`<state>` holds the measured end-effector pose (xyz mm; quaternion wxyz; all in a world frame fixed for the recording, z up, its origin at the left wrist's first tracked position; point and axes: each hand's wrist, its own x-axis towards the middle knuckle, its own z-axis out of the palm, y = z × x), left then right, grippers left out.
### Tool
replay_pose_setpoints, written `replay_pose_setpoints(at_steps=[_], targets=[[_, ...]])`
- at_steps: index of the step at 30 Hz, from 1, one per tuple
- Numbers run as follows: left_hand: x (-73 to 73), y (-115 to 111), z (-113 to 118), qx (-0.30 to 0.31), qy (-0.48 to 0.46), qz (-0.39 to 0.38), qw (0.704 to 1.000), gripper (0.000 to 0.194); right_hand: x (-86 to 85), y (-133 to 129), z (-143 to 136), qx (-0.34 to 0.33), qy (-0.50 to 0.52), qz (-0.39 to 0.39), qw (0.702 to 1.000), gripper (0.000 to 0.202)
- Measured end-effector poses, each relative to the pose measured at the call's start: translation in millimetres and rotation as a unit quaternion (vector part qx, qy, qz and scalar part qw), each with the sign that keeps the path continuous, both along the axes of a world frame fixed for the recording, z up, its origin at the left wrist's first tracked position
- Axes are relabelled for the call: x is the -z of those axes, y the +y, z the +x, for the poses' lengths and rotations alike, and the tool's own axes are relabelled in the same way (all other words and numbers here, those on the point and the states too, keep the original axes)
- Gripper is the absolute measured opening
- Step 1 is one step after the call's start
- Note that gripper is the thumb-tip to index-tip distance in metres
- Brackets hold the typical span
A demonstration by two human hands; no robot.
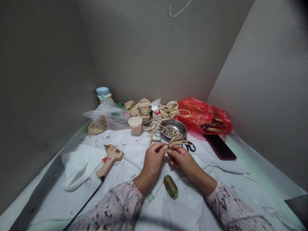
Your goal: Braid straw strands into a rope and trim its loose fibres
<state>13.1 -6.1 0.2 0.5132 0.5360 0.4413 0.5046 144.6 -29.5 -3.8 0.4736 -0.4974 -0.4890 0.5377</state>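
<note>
My left hand [153,160] and my right hand [182,159] meet in the middle of the table, fingertips pinched on a small bunch of dry straw strands [176,140]. The loose ends fan out up and to the right, in front of a steel bowl [179,124]. A braided straw cord [152,130] runs from the bowl's left side up over its back. Just below my hands lies a spool of olive-green thread [170,186]. Black scissor handles [192,147] show right of the strands; the blades are hidden.
A glue gun [111,160] with a black cord lies at left near crumpled white paper [77,163]. Behind stand a paper cup [135,125], woven pieces [143,109], a clear bag [110,112] and a bottle [103,94]. At right are a red bag [197,115] and a phone [220,147].
</note>
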Motion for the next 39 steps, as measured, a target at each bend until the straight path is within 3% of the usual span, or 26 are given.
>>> replay_pose_setpoints(at_steps=[4,7,11,16,27,34,39], targets=[[-3.3,-2,0,-0.002,-0.014,-0.019,1.0,0.023,-3.3,-2,0,0.0,0.038,0.001,0.999,0.029],[-4.0,-4,1,-0.005,-0.022,-0.04,0.999,0.025,-3.1,-2,0,-0.005,0.01,0.014,1.0,0.036],[-0.3,-2,2,0.015,-0.038,-0.061,0.997,0.026,-1.5,-2,2,0.006,-0.031,0.017,0.999,0.039],[6.7,1,1,0.048,-0.064,-0.069,0.994,0.028,-0.7,-3,4,-0.018,-0.011,0.015,1.0,0.035],[17.6,-3,5,0.01,-0.044,-0.044,0.998,0.025,3.0,-4,2,-0.036,-0.026,0.007,0.999,0.035],[5.4,2,-2,0.017,-0.061,-0.066,0.996,0.034,-1.8,-9,-2,0.009,-0.088,0.075,0.993,0.031],[2.7,3,-6,-0.002,0.008,-0.005,1.0,0.031,-5.6,-10,0,0.028,-0.071,0.086,0.993,0.029]])
